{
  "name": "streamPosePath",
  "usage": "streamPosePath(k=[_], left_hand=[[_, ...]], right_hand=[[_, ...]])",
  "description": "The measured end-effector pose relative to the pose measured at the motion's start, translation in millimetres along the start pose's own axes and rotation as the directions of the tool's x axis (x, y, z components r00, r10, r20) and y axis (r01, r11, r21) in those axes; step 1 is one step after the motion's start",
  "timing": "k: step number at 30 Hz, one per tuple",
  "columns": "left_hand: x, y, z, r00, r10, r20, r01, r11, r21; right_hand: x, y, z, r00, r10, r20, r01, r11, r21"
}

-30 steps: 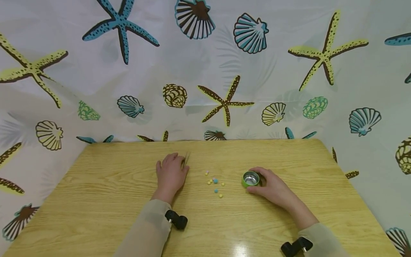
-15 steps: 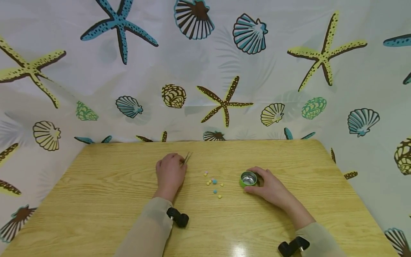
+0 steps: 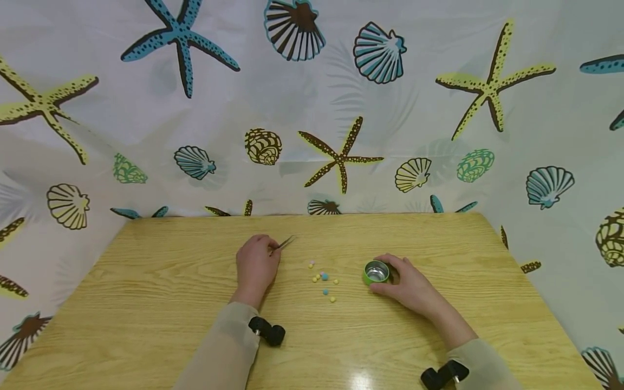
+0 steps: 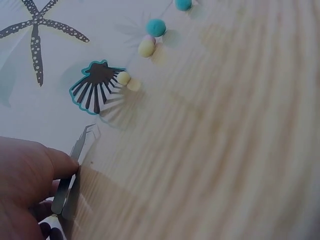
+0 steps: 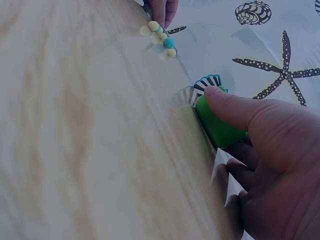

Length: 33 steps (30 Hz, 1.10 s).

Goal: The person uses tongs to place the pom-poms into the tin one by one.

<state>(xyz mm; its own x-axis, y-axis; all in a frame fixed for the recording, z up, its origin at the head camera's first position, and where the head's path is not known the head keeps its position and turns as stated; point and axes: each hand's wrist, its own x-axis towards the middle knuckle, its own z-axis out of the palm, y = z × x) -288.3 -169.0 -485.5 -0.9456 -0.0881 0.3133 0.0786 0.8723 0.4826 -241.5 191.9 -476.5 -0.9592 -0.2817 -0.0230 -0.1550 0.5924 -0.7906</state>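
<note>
My left hand (image 3: 257, 265) pinches a pair of metal tweezers (image 4: 70, 180) between thumb and fingers, their bent tips pointing away to the right, close over the table. My right hand (image 3: 408, 283) holds a small green cup (image 3: 377, 273) with a shiny metal inside; thumb and fingers curl round its side, as the right wrist view also shows. Nothing shows inside the cup. Between the hands lie several small yellow, blue and pinkish balls, among them a blue ball (image 3: 325, 292) and a yellow ball (image 3: 333, 299) nearest to me.
The wooden table (image 3: 161, 303) ends at the back against a white cloth (image 3: 292, 97) printed with starfish and shells, which also hangs at both sides. Black camera mounts sit on both sleeves (image 3: 219, 346).
The tweezers in my left hand have swung from pointing nearly straight away to pointing right. My right hand and the cup have shifted only slightly left in view.
</note>
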Motion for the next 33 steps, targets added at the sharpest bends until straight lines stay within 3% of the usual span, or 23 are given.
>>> streamPosePath(k=[11,22,33], left_hand=[[-0.3,-5.1,-0.7,1.0,0.01,0.011,-0.009,0.995,-0.103],[-0.6,-9.1,-3.5,0.998,-0.037,0.048,0.047,0.973,-0.225],[-0.2,-8.4,-4.6,0.999,-0.031,0.025,0.037,0.957,-0.287]], right_hand=[[0.3,2.1,0.6,1.0,0.018,0.002,-0.018,1.0,0.007],[0.1,1.7,0.4,1.0,0.015,0.0,-0.015,1.0,0.008],[-0.4,1.5,1.5,1.0,0.02,-0.016,-0.02,1.0,0.0]])
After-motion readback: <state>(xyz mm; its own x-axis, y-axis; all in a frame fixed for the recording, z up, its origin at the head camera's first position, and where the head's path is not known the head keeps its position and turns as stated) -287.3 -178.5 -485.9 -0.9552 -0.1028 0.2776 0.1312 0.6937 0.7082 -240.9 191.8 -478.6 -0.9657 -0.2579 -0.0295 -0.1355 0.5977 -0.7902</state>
